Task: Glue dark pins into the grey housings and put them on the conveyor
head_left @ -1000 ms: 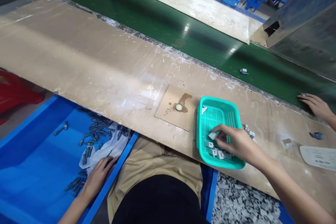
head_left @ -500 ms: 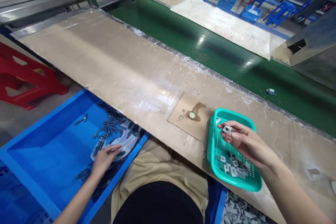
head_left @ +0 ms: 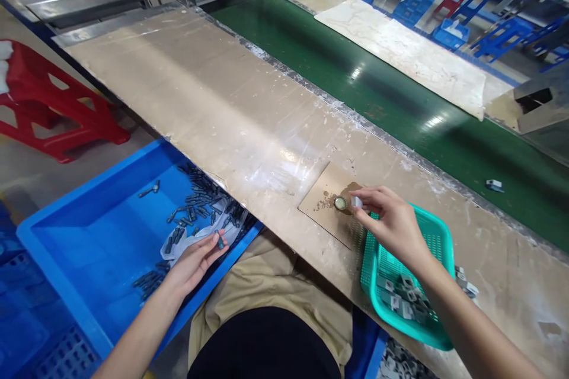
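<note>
My left hand [head_left: 198, 257] is closed on a small dark rod-like part [head_left: 219, 240], above the right side of the blue bin [head_left: 89, 237]. Under it lie many similar dark parts [head_left: 202, 198] and a whitish plastic bag [head_left: 171, 246]. In a pinch, my right hand [head_left: 391, 219] holds a small grey-white block [head_left: 356, 202]. That block is just right of a round bottle-cap-like dish [head_left: 340, 203], which rests on a wet-stained cardboard square [head_left: 320, 207]. Below my right wrist, the green basket [head_left: 377, 308] holds several more grey blocks [head_left: 404, 299].
Behind the brown work surface [head_left: 186, 95] runs a green conveyor belt [head_left: 302, 41] with one grey block [head_left: 494, 185] on it. A few blocks [head_left: 464, 281] lie right of the basket. A red stool [head_left: 66, 106] stands at the left; another container of grey parts [head_left: 400, 361] is below.
My right hand has moved left from over the basket to beside the round dish, carrying the grey block. My left hand has risen from the pile, a dark part now showing in its fingers.
</note>
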A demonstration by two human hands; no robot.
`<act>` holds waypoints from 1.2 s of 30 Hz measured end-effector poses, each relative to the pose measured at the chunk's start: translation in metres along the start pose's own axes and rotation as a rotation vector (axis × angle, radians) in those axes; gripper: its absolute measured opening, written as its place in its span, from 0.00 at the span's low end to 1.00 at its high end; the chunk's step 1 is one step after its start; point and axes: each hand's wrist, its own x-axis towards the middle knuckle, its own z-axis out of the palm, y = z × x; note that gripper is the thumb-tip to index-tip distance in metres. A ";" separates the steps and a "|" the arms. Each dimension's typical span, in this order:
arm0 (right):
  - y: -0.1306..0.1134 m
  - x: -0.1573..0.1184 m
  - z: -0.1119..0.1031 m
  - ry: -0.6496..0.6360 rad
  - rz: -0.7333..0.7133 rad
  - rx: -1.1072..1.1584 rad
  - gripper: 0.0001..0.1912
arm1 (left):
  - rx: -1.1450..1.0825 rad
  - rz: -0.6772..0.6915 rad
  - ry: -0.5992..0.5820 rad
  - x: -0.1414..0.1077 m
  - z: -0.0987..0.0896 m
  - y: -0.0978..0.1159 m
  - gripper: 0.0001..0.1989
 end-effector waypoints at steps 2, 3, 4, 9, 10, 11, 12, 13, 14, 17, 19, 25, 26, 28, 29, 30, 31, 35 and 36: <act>0.003 0.002 0.007 0.019 -0.057 -0.100 0.12 | -0.029 -0.013 -0.032 -0.006 0.005 -0.007 0.06; 0.004 0.003 0.009 0.030 -0.074 -0.133 0.12 | -0.053 -0.012 -0.044 -0.008 0.007 -0.011 0.06; 0.005 0.003 0.011 0.043 -0.084 -0.157 0.12 | -0.084 -0.006 -0.056 -0.011 0.008 -0.014 0.06; 0.009 0.002 0.014 0.082 -0.075 -0.195 0.10 | -0.152 0.047 -0.226 -0.025 0.017 -0.019 0.09; 0.009 0.002 0.014 0.080 -0.063 -0.198 0.11 | -0.136 0.053 -0.281 -0.028 0.019 -0.018 0.11; 0.010 0.002 0.014 0.077 -0.051 -0.199 0.11 | -0.120 0.057 -0.329 -0.031 0.022 -0.015 0.12; 0.010 0.001 0.015 0.073 -0.038 -0.197 0.11 | -0.105 0.059 -0.365 -0.033 0.024 -0.013 0.12; 0.011 0.001 0.015 0.068 -0.026 -0.195 0.11 | -0.090 0.058 -0.392 -0.035 0.026 -0.010 0.12; 0.011 0.000 0.016 0.062 -0.015 -0.191 0.12 | -0.076 0.056 -0.408 -0.037 0.028 -0.007 0.11; 0.012 0.000 0.017 0.052 -0.001 -0.178 0.12 | -0.028 0.048 -0.435 -0.039 0.031 -0.001 0.12; 0.012 0.000 0.018 0.049 -0.001 -0.173 0.12 | -0.012 0.048 -0.445 -0.038 0.031 0.000 0.14; 0.011 0.000 0.019 0.041 0.022 -0.147 0.12 | -0.053 0.062 -0.439 -0.039 0.037 -0.003 0.16; 0.010 0.000 0.018 0.056 0.039 -0.122 0.12 | -0.071 0.062 -0.447 -0.041 0.042 -0.003 0.15; 0.006 0.000 0.015 0.098 0.099 0.001 0.12 | -0.115 0.057 -0.480 -0.045 0.055 -0.004 0.14; 0.003 -0.001 0.013 0.110 0.143 0.101 0.13 | -0.137 0.057 -0.497 -0.048 0.064 -0.004 0.14; -0.002 -0.002 0.010 0.112 0.190 0.214 0.14 | -0.155 0.063 -0.511 -0.050 0.074 -0.005 0.14; -0.007 -0.003 0.007 0.106 0.237 0.326 0.15 | -0.170 0.074 -0.517 -0.053 0.085 -0.005 0.15; -0.030 -0.013 -0.002 0.097 0.357 0.599 0.16 | -0.233 0.156 -0.464 -0.061 0.133 -0.013 0.18; -0.035 -0.016 -0.002 0.110 0.370 0.639 0.15 | -0.252 0.177 -0.450 -0.062 0.144 -0.015 0.18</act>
